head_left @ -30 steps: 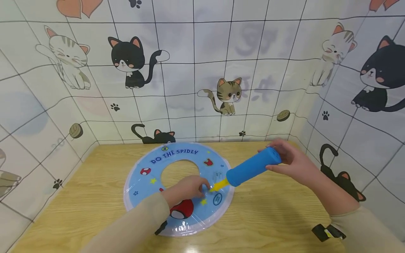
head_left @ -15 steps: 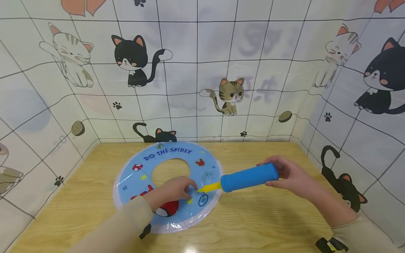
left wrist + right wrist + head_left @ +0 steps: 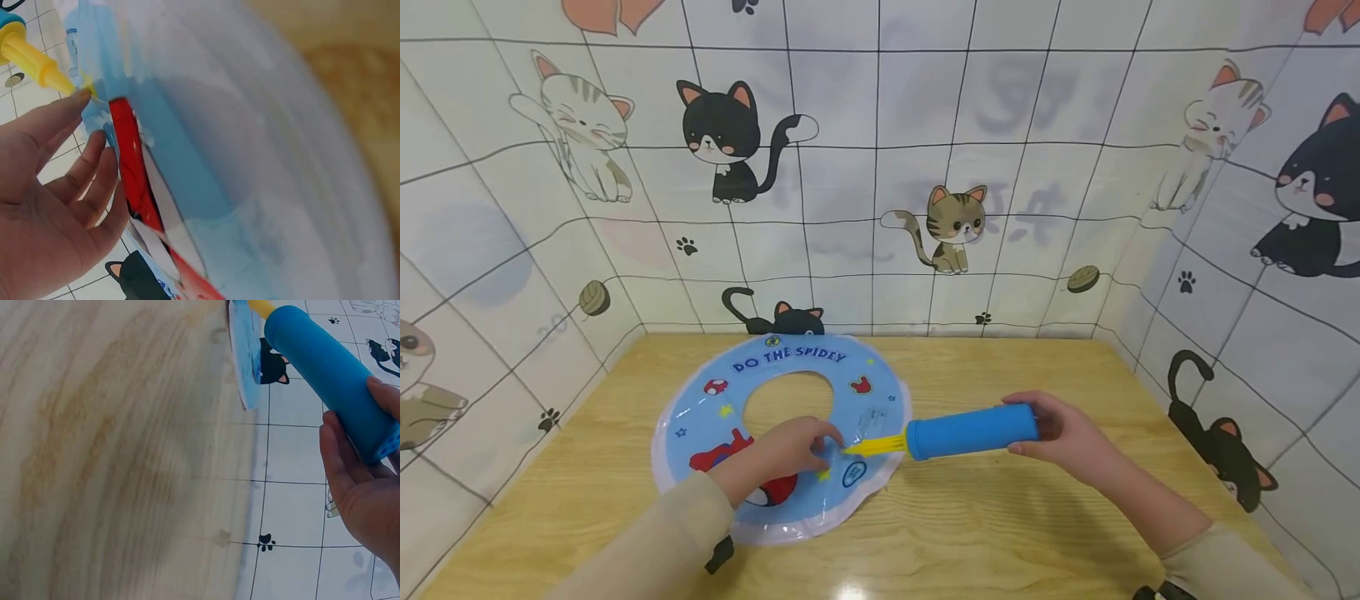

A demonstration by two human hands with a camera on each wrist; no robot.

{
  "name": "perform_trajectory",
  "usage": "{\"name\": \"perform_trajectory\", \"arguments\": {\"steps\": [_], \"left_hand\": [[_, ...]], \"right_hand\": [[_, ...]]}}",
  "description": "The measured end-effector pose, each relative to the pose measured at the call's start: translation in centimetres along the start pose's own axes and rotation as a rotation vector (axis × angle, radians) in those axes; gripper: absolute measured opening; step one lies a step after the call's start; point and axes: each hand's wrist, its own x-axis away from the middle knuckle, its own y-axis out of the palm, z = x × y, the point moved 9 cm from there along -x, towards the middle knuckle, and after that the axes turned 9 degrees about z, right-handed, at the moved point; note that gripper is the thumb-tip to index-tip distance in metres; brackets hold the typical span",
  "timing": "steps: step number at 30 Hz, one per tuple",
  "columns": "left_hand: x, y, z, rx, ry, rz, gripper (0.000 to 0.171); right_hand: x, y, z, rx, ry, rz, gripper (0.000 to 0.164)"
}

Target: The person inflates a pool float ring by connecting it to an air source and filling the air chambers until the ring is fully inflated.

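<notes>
A light-blue swim ring (image 3: 868,379) with red prints and "DO THE SPIDEY" lettering lies flat-looking on the table. My left hand (image 3: 782,454) reaches over its near part and pinches it by the valve area, with the thumb and fingertips right at the yellow nozzle (image 3: 37,62). That nozzle belongs to a blue hand pump (image 3: 970,432), which my right hand (image 3: 1060,433) grips around its rear end. In the head view the pump lies almost level above the table, its nozzle tip overlapping the ring. The valve itself is hidden by the left fingers.
The wooden table (image 3: 985,517) extends to both sides and in front of the ring. A white cloth with a grid and cat prints (image 3: 850,183) covers the walls behind and at the sides. Dark wrist straps (image 3: 718,554) show at the sleeves.
Both hands, the swim ring and the pump have shifted left. The pump's rear end has come down, so it goes from slanted to almost level. The nozzle tip stays at the left fingers.
</notes>
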Motion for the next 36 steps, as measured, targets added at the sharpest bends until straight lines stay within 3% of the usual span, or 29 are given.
{"name": "perform_trajectory", "arguments": {"steps": [4,7,11,16,21,27,32,36], "left_hand": [[0.4,-0.5,0.0,0.027,-0.032,0.038,0.038],[0.7,-1.0,0.9,0.088,-0.029,0.093,0.038],[0.8,-1.0,3.3,0.237,0.049,0.132,0.04],[0.9,0.1,5.9,0.372,0.143,0.103,0.042],[0.7,1.5,7.2,0.385,0.158,0.051,0.051],[0.2,2.4,7.6,0.412,0.122,0.03,0.051],[0.0,3.0,7.6,0.518,0.06,-0.02,0.054],[0.0,3.1,7.7,0.566,0.053,-0.056,0.051]], "right_hand": [[0.2,0.5,0.5,-0.036,0.029,0.011,0.064],[0.3,0.9,0.9,-0.044,0.054,0.023,0.063],[0.7,1.3,1.1,-0.043,0.08,0.036,0.061],[1.2,2.1,1.2,-0.059,0.112,0.038,0.062],[1.7,2.8,1.4,-0.136,0.16,0.033,0.065],[2.3,3.3,1.8,-0.206,0.243,0.061,0.066],[2.5,3.4,1.5,-0.212,0.245,0.078,0.067],[2.6,3.0,1.2,-0.225,0.23,0.084,0.065]]}}
